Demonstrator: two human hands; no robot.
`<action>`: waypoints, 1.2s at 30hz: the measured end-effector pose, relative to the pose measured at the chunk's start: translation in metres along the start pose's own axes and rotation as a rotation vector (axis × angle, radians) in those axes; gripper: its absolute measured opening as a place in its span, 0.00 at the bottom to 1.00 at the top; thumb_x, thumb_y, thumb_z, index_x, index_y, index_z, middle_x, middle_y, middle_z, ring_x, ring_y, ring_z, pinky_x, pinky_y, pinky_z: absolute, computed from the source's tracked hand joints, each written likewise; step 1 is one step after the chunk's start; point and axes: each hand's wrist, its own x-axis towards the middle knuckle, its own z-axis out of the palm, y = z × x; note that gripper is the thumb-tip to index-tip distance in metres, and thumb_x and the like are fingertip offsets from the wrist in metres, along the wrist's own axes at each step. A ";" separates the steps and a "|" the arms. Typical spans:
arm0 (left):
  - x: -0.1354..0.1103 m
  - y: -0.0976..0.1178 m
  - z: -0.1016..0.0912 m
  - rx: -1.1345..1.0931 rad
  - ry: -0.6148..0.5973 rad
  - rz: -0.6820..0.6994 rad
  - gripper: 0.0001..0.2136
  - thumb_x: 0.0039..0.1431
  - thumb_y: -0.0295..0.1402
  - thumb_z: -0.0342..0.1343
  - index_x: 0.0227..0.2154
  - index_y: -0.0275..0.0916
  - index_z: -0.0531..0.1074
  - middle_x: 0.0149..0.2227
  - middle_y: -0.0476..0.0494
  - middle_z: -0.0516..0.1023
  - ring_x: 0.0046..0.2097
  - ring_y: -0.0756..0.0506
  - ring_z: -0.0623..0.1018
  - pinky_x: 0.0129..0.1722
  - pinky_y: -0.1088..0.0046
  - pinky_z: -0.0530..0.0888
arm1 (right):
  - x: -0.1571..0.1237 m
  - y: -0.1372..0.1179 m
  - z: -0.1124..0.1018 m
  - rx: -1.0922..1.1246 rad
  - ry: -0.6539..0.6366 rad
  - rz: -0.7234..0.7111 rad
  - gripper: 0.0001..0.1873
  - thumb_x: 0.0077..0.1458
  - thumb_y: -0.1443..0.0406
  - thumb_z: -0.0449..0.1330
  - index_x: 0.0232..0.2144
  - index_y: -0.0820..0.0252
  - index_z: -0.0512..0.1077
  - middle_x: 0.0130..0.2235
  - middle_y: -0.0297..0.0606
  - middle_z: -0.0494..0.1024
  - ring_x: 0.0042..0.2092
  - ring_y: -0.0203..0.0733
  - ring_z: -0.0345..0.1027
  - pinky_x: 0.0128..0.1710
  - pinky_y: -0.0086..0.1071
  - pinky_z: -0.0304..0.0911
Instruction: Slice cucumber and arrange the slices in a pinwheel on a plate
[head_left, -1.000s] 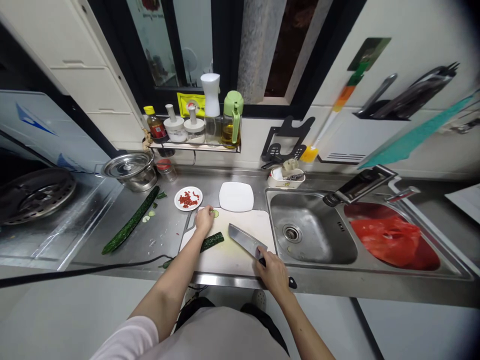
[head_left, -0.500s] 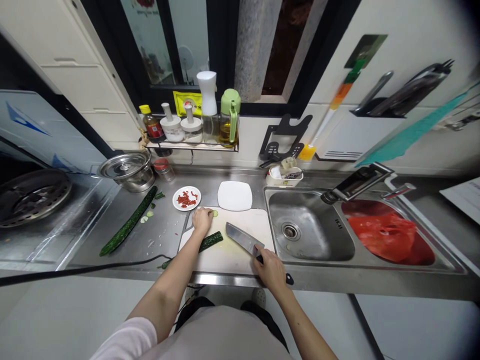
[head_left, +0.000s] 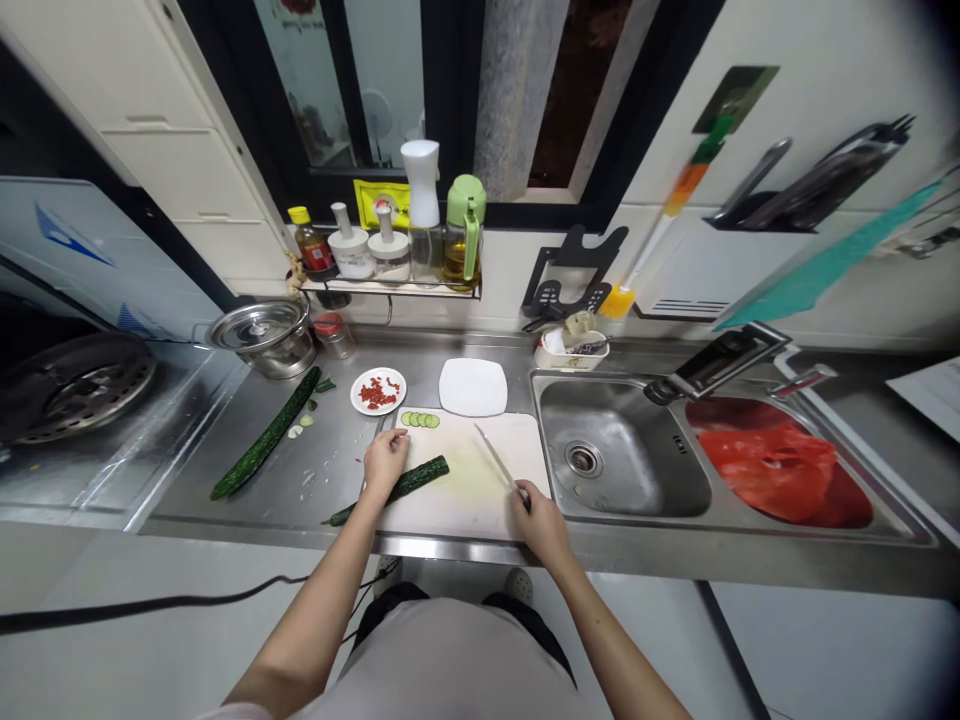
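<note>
My right hand (head_left: 541, 522) is closed round the handle of a kitchen knife (head_left: 495, 454). The blade is turned nearly edge-on above the white cutting board (head_left: 480, 510). My left hand (head_left: 385, 460) is at the board's left side, its fingers loosely bent, with nothing visible in them. Just beyond its fingertips, several overlapping cucumber slices (head_left: 420, 420) lie in a row along the board's far edge. A cut cucumber (head_left: 420, 478) rests slantwise on the board between my hands, its cut end toward the knife; my left wrist partly covers it.
Behind the board are a plate of chopped red pieces (head_left: 379, 391) and a white square plate (head_left: 472, 387). A whole cucumber (head_left: 266, 435) lies left, near a lidded steel pot (head_left: 274, 340). To the right is a sink (head_left: 622, 450), with a red plastic bag (head_left: 772, 470) in the second basin.
My left hand has drawn back left and nearer from the slices, which now show as a row. The knife has swung, its blade turning from flat-facing to nearly edge-on.
</note>
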 end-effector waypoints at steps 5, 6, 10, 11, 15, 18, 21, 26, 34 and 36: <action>-0.022 0.001 -0.007 0.060 -0.070 0.174 0.12 0.60 0.38 0.52 0.40 0.40 0.78 0.38 0.43 0.78 0.38 0.46 0.76 0.43 0.69 0.70 | 0.009 -0.014 0.000 0.013 -0.021 -0.053 0.15 0.63 0.61 0.46 0.44 0.57 0.70 0.38 0.38 0.79 0.39 0.41 0.71 0.33 0.28 0.53; -0.024 0.004 -0.006 0.069 -0.086 0.216 0.12 0.61 0.38 0.52 0.40 0.41 0.78 0.39 0.43 0.78 0.40 0.45 0.76 0.45 0.69 0.70 | 0.011 -0.018 0.001 0.015 -0.025 -0.069 0.15 0.63 0.61 0.46 0.43 0.57 0.70 0.38 0.38 0.79 0.39 0.41 0.71 0.33 0.28 0.53; -0.032 0.012 -0.001 0.094 -0.182 0.338 0.13 0.62 0.38 0.50 0.42 0.42 0.78 0.43 0.43 0.78 0.46 0.44 0.75 0.50 0.67 0.69 | 0.016 -0.037 0.002 0.000 -0.064 -0.116 0.15 0.65 0.61 0.45 0.45 0.58 0.69 0.40 0.39 0.79 0.41 0.41 0.71 0.36 0.27 0.53; -0.034 0.013 0.001 0.096 -0.208 0.353 0.13 0.63 0.38 0.50 0.42 0.42 0.78 0.43 0.43 0.78 0.47 0.44 0.75 0.51 0.67 0.69 | 0.017 -0.042 0.002 -0.006 -0.083 -0.125 0.16 0.65 0.61 0.45 0.45 0.59 0.69 0.40 0.40 0.79 0.41 0.41 0.71 0.36 0.28 0.53; -0.036 0.015 0.008 0.086 -0.249 0.382 0.14 0.64 0.38 0.48 0.43 0.42 0.77 0.44 0.43 0.78 0.48 0.45 0.75 0.52 0.67 0.68 | 0.019 -0.058 0.006 -0.015 -0.162 -0.171 0.16 0.65 0.62 0.45 0.46 0.61 0.68 0.40 0.41 0.78 0.42 0.41 0.70 0.36 0.27 0.53; -0.036 0.015 0.011 0.083 -0.235 0.369 0.14 0.65 0.38 0.48 0.44 0.42 0.77 0.45 0.44 0.78 0.48 0.45 0.75 0.52 0.68 0.68 | 0.019 -0.065 0.008 -0.034 -0.193 -0.183 0.15 0.65 0.63 0.46 0.46 0.62 0.68 0.41 0.42 0.78 0.42 0.41 0.70 0.36 0.27 0.52; -0.036 0.016 0.012 0.092 -0.240 0.328 0.15 0.65 0.39 0.47 0.45 0.42 0.77 0.45 0.44 0.78 0.48 0.45 0.75 0.52 0.68 0.68 | 0.018 -0.069 0.008 -0.049 -0.209 -0.197 0.16 0.65 0.64 0.45 0.47 0.63 0.68 0.42 0.44 0.78 0.42 0.42 0.70 0.36 0.28 0.52; -0.044 0.020 0.013 0.120 -0.290 0.280 0.15 0.64 0.41 0.48 0.44 0.44 0.77 0.45 0.45 0.79 0.49 0.44 0.74 0.53 0.67 0.67 | 0.013 -0.073 0.004 -0.091 -0.227 -0.198 0.15 0.64 0.65 0.45 0.46 0.63 0.68 0.42 0.45 0.77 0.43 0.43 0.70 0.37 0.29 0.53; -0.063 0.020 0.019 0.121 -0.247 0.292 0.14 0.65 0.41 0.48 0.46 0.46 0.76 0.47 0.46 0.78 0.48 0.46 0.74 0.51 0.70 0.68 | 0.004 -0.078 0.002 -0.152 -0.256 -0.202 0.14 0.64 0.65 0.45 0.46 0.63 0.67 0.42 0.46 0.78 0.43 0.43 0.71 0.38 0.30 0.55; -0.064 0.019 0.019 0.136 -0.248 0.305 0.14 0.65 0.41 0.48 0.46 0.47 0.77 0.46 0.46 0.78 0.47 0.46 0.74 0.50 0.71 0.68 | 0.003 -0.080 0.001 -0.163 -0.270 -0.197 0.14 0.64 0.66 0.46 0.46 0.63 0.67 0.42 0.47 0.77 0.43 0.44 0.71 0.39 0.30 0.55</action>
